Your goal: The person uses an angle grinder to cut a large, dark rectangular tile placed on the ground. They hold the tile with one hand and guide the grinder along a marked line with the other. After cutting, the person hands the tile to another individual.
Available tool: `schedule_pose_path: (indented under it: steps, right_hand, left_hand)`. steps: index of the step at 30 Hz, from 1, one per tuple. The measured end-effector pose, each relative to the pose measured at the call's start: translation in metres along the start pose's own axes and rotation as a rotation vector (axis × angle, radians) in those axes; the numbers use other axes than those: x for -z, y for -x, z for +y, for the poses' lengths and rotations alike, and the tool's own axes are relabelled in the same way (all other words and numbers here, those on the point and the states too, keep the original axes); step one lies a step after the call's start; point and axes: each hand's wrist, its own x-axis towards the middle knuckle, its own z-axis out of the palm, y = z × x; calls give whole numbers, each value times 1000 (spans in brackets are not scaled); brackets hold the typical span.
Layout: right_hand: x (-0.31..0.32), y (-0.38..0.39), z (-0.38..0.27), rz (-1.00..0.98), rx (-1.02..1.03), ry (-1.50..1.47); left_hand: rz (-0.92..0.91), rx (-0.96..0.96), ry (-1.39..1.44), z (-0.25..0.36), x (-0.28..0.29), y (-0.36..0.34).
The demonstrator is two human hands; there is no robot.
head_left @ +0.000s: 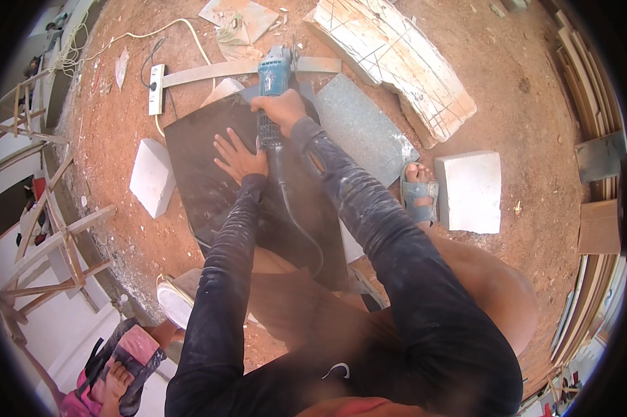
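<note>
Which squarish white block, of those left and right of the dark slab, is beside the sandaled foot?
The white block on the right, immediately beside the sandaled foot. The other block lies left of the dark slab.

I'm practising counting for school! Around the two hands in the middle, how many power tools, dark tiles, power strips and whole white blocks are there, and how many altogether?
Power tool: 1, in the right hand
Dark tile: 1, under the left hand
Power strip: 1
White blocks: 2, not counting the long slab
Total: 5
</note>
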Motion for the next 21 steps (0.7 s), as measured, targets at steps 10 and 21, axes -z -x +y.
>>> schedule_pose_path:
  steps: [10,21]
  right_hand:
    - [18,15,-10,-57,-47,45]
    - [11,5,-14,-23,-20,-22]
  left_hand:
    - [33,-3,19,-1,-2,1]
    - [28,-2,4,1,-3,1]
